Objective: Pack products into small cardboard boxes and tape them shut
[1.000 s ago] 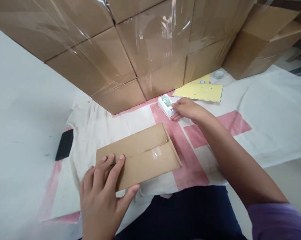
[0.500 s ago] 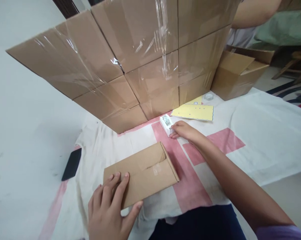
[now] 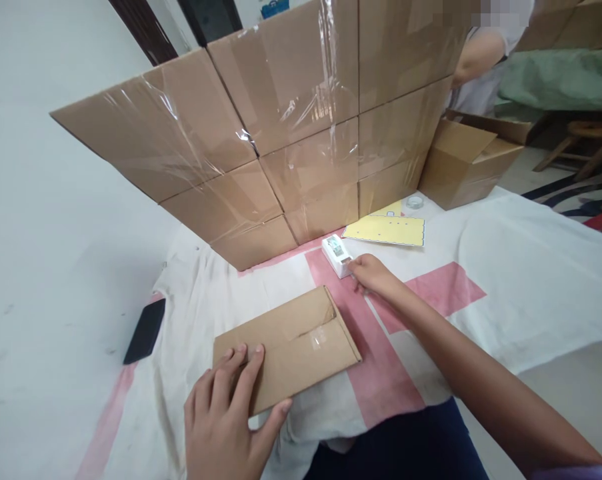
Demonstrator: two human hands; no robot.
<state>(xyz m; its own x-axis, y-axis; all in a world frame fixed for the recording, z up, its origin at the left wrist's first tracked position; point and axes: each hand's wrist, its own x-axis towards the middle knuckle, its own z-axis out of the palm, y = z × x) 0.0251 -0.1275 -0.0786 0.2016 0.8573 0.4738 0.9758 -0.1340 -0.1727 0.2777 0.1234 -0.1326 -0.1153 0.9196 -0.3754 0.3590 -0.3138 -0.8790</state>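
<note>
A flat brown cardboard mailer [image 3: 301,340] with a strip of clear tape on its flap lies on the cloth in front of me. My left hand [image 3: 225,413] holds its near left corner, fingers flat on top and thumb along the near edge. A small white tape dispenser [image 3: 335,252] sits beyond the mailer. My right hand [image 3: 373,275] reaches out to it, fingertips pinched together at its near end. Whether tape is between those fingers is too small to tell.
A wall of stacked, film-wrapped cardboard boxes [image 3: 281,133] stands behind the dispenser. A yellow sheet [image 3: 385,230], a clear tape roll [image 3: 415,201] and an open box [image 3: 461,163] lie at the right. A black phone [image 3: 145,330] rests left. Another person's arm [image 3: 473,57] shows at top right.
My head has lifted, so more of the box wall and room shows. My right hand has drawn slightly back from the dispenser. My left hand stays on the mailer.
</note>
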